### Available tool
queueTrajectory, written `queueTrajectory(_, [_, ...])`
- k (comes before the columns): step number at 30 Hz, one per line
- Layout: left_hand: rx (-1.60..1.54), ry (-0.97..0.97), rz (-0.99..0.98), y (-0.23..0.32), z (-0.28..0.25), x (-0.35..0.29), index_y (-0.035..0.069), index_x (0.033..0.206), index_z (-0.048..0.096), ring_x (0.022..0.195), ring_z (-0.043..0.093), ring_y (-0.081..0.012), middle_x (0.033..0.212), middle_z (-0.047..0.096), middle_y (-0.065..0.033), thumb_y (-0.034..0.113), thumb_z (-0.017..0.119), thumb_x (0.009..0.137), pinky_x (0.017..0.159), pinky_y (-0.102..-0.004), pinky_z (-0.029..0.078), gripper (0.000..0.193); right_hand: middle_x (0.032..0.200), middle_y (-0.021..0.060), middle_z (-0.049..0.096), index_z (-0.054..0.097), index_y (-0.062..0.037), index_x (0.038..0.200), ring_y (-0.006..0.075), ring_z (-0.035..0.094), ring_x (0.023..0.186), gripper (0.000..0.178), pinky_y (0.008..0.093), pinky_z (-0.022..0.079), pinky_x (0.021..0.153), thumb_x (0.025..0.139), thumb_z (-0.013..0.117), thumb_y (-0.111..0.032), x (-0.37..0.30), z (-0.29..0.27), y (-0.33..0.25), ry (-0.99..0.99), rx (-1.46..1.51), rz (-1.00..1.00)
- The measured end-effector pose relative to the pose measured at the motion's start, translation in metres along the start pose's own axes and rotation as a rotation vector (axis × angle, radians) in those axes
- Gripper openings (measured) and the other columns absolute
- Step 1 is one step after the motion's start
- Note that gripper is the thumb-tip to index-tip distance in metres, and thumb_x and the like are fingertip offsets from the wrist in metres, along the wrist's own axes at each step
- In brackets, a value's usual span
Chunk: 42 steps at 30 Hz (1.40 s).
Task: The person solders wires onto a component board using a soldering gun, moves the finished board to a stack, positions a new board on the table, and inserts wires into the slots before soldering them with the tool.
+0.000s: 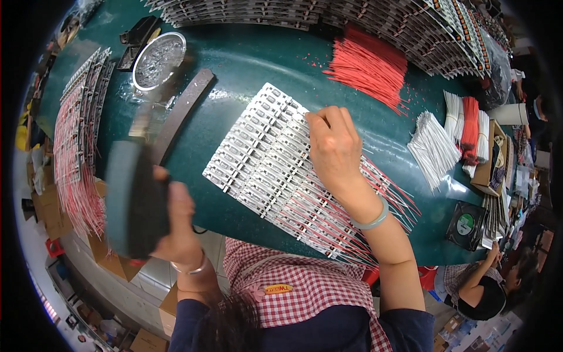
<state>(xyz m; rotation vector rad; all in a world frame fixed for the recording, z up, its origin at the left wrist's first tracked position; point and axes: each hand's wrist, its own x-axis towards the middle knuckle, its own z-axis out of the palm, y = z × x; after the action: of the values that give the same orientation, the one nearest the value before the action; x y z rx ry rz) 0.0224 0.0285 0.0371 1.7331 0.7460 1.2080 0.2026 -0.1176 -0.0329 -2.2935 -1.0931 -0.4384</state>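
My left hand (180,232), smeared by motion, is wrapped round a bulky black and teal hand tool (138,196); its exact kind is too blurred to tell. The tool's pale narrow end points away from me, just short of a round metal bowl (159,58) holding clear, shiny material. In front of me a white panel of small circuit boards (258,144) lies at a slant, with red and white wires (328,220) across its near right part. Over the panel's upper right edge my right hand (335,144) is closed, fingertips pinched down; whatever they hold is hidden.
A dark curved strip (185,111) lies left of the panel. Red wires (369,67) lie beyond it; white wires (434,146) sit to the right. Stacked panels stand at the far edge (399,29) and at left (76,129). A co-worker (478,287) is at lower right.
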Motion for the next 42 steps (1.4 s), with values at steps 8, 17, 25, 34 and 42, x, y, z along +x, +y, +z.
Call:
queueTrajectory(8, [0.033, -0.017, -0.262, -0.007, -0.002, 0.008, -0.004, 0.107, 0.065, 0.056, 0.054, -0.0076, 0.081, 0.064, -0.0047, -0.001, 0.072, 0.083, 0.047, -0.0207, 0.039, 0.025, 0.085, 0.0075, 0.058, 0.067, -0.0013, 0.086, 0.0249, 0.056, 0.078, 0.014, 0.0370, 0.047, 0.064, 0.074, 0.068, 0.005, 0.002, 0.000, -0.006, 0.041, 0.026, -0.063])
queueTrajectory(17, [-0.052, -0.470, -0.387, -0.017, -0.002, -0.035, -0.005, 0.104, 0.065, 0.056, 0.056, -0.0099, 0.080, 0.065, -0.0063, -0.005, 0.073, 0.077, 0.048, -0.0216, 0.043, 0.028, 0.083, 0.0068, 0.056, 0.066, -0.0029, 0.086, 0.0241, 0.055, 0.080, 0.016, 0.0355, 0.044, 0.067, 0.071, 0.063, 0.002, -0.001, 0.000, -0.006, -0.059, -0.005, -0.096])
queueTrajectory(25, [-0.022, -0.552, -0.436, -0.014, 0.004, -0.035, -0.002, 0.093, 0.068, 0.068, 0.060, -0.0082, 0.079, 0.069, -0.0034, 0.002, 0.075, 0.080, 0.063, -0.0238, 0.047, 0.015, 0.082, 0.0075, 0.053, 0.065, -0.0011, 0.086, 0.0235, 0.054, 0.080, 0.016, 0.0347, 0.043, 0.067, 0.070, 0.062, 0.002, -0.001, 0.001, -0.004, -0.057, 0.043, -0.119])
queueTrajectory(34, [0.016, -0.550, -0.293, -0.019, 0.007, -0.036, -0.002, 0.091, 0.068, 0.064, 0.060, -0.0107, 0.076, 0.068, -0.0046, 0.003, 0.074, 0.080, 0.062, -0.0265, 0.048, 0.013, 0.081, 0.0076, 0.053, 0.067, -0.0003, 0.086, 0.0229, 0.054, 0.080, 0.018, 0.0341, 0.044, 0.067, 0.070, 0.062, 0.002, -0.001, 0.001, -0.005, -0.061, 0.052, -0.111])
queueTrajectory(42, [0.252, -0.171, -0.163, -0.014, -0.017, -0.017, -0.002, 0.109, 0.064, 0.086, 0.064, -0.0140, 0.102, 0.068, -0.0082, 0.007, 0.083, 0.077, 0.076, -0.0285, 0.052, 0.038, 0.082, 0.0077, 0.053, 0.067, -0.0001, 0.087, 0.0229, 0.054, 0.080, 0.018, 0.0340, 0.044, 0.067, 0.070, 0.062, 0.002, -0.004, 0.000, 0.000, -0.053, 0.043, -0.105])
